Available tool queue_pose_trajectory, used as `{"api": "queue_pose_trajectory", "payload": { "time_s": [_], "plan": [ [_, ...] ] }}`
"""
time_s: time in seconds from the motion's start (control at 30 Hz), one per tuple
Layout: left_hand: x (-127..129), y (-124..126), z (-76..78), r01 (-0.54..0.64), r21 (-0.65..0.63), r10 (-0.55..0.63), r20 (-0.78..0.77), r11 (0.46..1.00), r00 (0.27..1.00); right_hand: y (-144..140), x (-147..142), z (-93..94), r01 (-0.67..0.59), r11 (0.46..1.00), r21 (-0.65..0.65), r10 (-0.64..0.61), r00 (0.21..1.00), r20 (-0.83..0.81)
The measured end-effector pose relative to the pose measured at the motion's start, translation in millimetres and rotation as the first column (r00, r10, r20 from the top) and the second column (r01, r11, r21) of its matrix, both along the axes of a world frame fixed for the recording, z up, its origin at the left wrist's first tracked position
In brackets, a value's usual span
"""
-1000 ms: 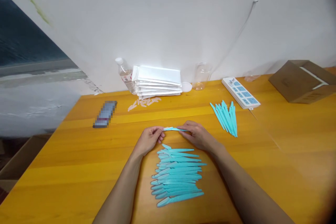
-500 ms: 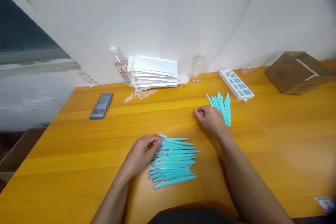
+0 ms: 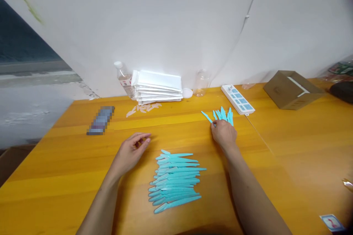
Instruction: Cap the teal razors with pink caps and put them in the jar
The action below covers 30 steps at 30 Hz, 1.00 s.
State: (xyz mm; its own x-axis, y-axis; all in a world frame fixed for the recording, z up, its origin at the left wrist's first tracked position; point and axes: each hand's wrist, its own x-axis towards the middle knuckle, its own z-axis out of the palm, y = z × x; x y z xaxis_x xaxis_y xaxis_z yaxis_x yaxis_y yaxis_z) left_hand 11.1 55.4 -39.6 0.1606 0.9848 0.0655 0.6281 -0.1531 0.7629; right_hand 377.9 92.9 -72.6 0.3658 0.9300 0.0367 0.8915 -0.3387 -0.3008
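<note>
A row of several turquoise plastic pieces (image 3: pixel 175 180) lies on the orange wooden table (image 3: pixel 68 161) in front of me. My left hand (image 3: pixel 131 151) hovers to the left of that row with fingers loosely apart and nothing in them. My right hand (image 3: pixel 224 133) rests on a second, fanned bunch of turquoise pieces (image 3: pixel 224 114) further back on the right. Its fingers pinch one turquoise piece (image 3: pixel 206 117) that sticks out to the left of the bunch.
Along the wall stand a plastic bottle (image 3: pixel 122 79), a stack of white packets (image 3: pixel 157 87), a clear jar (image 3: pixel 201 82) with a lid beside it, a power strip (image 3: pixel 237 99) and a cardboard box (image 3: pixel 292 90). Small pale bits (image 3: pixel 142 109) and a dark blurred item (image 3: pixel 100 120) lie at the left.
A second ago both hands held one turquoise piece above the row. My left hand has let go and drawn left. My right hand moved to the far bunch and took a piece there.
</note>
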Motion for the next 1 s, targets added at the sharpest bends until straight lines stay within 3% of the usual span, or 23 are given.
{"api": "queue_pose_trajectory", "payload": {
  "time_s": [0.07, 0.3, 0.4, 0.47, 0.57, 0.63, 0.77, 0.87, 1.0],
  "plan": [
    [-2, 8, -3.4, 0.004, -0.016, -0.003, 0.008, 1.000, 1.000, 1, -1, -4.4, -0.045, 0.998, 0.041, 0.045, 0.999, 0.003],
    [-16, 31, -20.0, -0.016, -0.080, 0.021, 0.055, 0.997, 0.998, 8, 1, -7.4, -0.190, 0.982, 0.007, 0.190, 0.976, -0.103],
    [-27, 45, -25.3, -0.074, -0.111, 0.083, 0.086, 0.991, 0.993, 7, -7, -6.5, -0.343, 0.934, 0.096, 0.356, 0.914, -0.194],
    [-37, 58, -28.6, -0.135, -0.099, 0.142, 0.069, 0.986, 0.987, 5, -16, -5.7, -0.427, 0.893, 0.140, 0.449, 0.830, -0.331],
    [-52, 83, -31.9, -0.251, 0.010, 0.250, -0.121, 0.968, 0.961, 1, -34, -4.2, -0.568, 0.812, 0.134, 0.523, 0.607, -0.598],
    [-59, 102, -31.9, -0.313, 0.111, 0.332, -0.262, 0.943, 0.906, -2, -45, -3.1, -0.640, 0.757, 0.133, 0.538, 0.494, -0.684],
    [-62, 129, -27.4, -0.306, 0.223, 0.378, -0.501, 0.925, 0.778, -5, -60, -3.0, -0.660, 0.733, 0.167, 0.573, 0.467, -0.673],
    [-57, 137, -23.6, -0.244, 0.209, 0.321, -0.624, 0.947, 0.712, -5, -62, -5.9, -0.624, 0.751, 0.215, 0.558, 0.425, -0.713],
    [-53, 140, -19.8, -0.186, 0.137, 0.228, -0.691, 0.973, 0.686, -3, -61, -10.8, -0.547, 0.799, 0.251, 0.503, 0.377, -0.778]
  ]
}}
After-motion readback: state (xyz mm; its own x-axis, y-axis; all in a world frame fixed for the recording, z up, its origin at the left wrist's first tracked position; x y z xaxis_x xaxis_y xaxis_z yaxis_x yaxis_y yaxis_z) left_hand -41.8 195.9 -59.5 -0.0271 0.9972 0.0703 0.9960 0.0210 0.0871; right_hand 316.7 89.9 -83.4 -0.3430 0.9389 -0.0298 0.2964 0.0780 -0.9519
